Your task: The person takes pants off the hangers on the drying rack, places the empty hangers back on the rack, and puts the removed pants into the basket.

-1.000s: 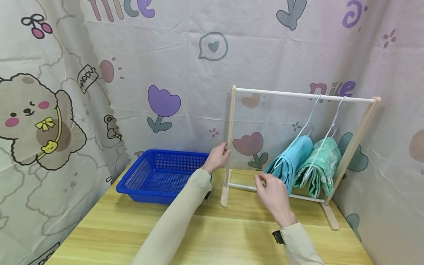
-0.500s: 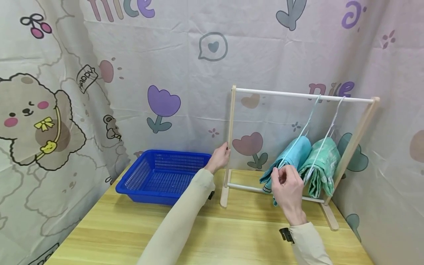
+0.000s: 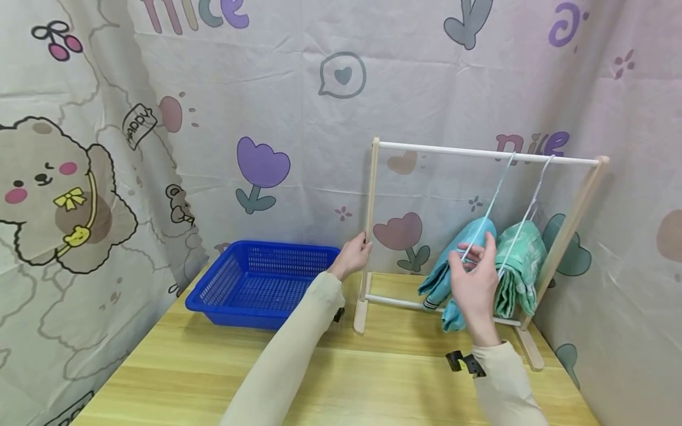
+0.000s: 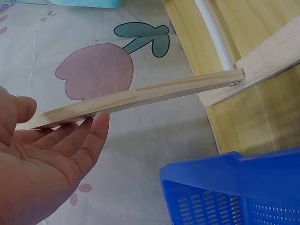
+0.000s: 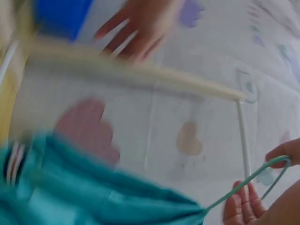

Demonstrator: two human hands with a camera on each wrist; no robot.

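A small clothes rack of pale wood and white bars (image 3: 437, 150) stands on the right of the table. My left hand (image 3: 351, 254) holds its left post (image 4: 140, 96), fingers on one side and thumb toward the other. From the top bar hang a folded light-blue garment (image 3: 442, 281) and a green-and-white patterned garment (image 3: 522, 251), each on a hanger. My right hand (image 3: 476, 290) is in front of the blue garment, thumb and fingers spread around its hanger (image 3: 497, 195). In the right wrist view the thumb appears to touch the green hanger wire (image 5: 234, 190). That view is blurred.
A blue perforated plastic basket (image 3: 234, 309) stands left of the rack, beneath my left forearm. The wood-grain table (image 3: 367, 384) meets a printed curtain (image 3: 314, 165) at the back and sides.
My right hand has moved right and up to the blue garment's hanger, and its fingers have spread from a pinch. The blue garment has shifted. My left hand has barely moved at the post.
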